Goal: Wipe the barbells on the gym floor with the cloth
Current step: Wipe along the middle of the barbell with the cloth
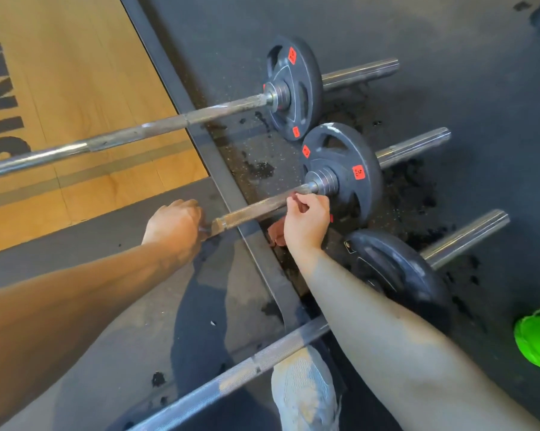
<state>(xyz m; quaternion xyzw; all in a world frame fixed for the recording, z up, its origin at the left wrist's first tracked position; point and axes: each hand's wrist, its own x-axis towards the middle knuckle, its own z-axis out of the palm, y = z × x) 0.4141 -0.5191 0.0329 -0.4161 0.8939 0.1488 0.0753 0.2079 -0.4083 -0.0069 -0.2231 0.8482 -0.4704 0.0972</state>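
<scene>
Barbell (256,209) in the middle of three on the gym floor (449,42) gets the cloth (278,237). The person's right hand (307,220) curls over the shaft just beside the inner collar and pinches the reddish-brown cloth against it, with a loose fold hanging below the bar. The left hand (173,225) grips the same shaft farther along, fingers wrapped round it, apparently to steady the bar. All three bars lie side by side, crossing the dark frame at the edge of a wooden platform (75,73), their plates on the rubber floor beyond it. The far bar (169,124) lies well apart from both hands, and its knurled stretch looks dull and mottled. The near bar (231,377) passes under the right forearm, beside a pale shoe (306,390); neither hand touches it. Dark spots (259,169) mark the floor between the plates, though what they are cannot be told. By the look of it the job is partway through: the middle shaft is being wiped at its plate end, while the sleeves and the other two bars show no clear sign of being done or not. Most of the work seems left.
</scene>
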